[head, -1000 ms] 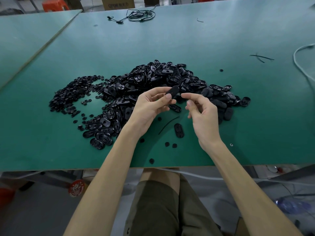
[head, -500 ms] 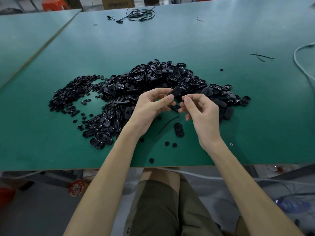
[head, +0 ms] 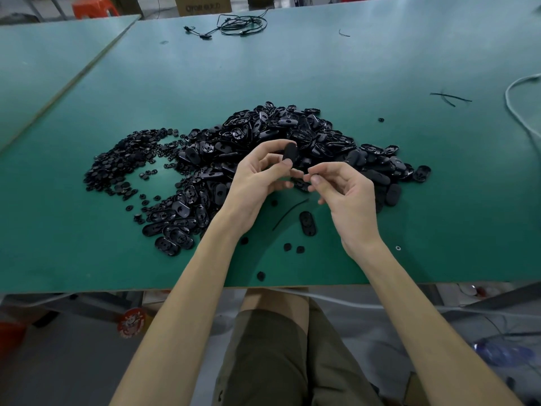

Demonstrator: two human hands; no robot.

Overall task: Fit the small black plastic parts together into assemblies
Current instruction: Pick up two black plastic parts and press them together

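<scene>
My left hand (head: pixel 257 183) holds a black oval plastic part (head: pixel 289 152) between thumb and fingers, lifted above the green table (head: pixel 322 68). My right hand (head: pixel 345 194) is just right of it, thumb and forefinger pinched together near the oval part's lower end; whatever small piece sits between them is hidden. Behind both hands lies a big heap of black oval shells (head: pixel 278 133). A spread of small round black pieces (head: pixel 126 162) lies to the left. One oval shell (head: pixel 307 223) lies alone on the table below my hands.
A thin black strip (head: pixel 289 213) and a few loose small pieces (head: pixel 292 248) lie near the front edge. A black cable bundle (head: pixel 240 24) is at the far side, a white cable (head: pixel 521 112) at the right, black ties (head: pixel 450 97) nearby. A second table (head: pixel 44 63) adjoins on the left.
My right hand moved in to my left hand, then drew slightly down and right. The oval part in my left hand turned more upright.
</scene>
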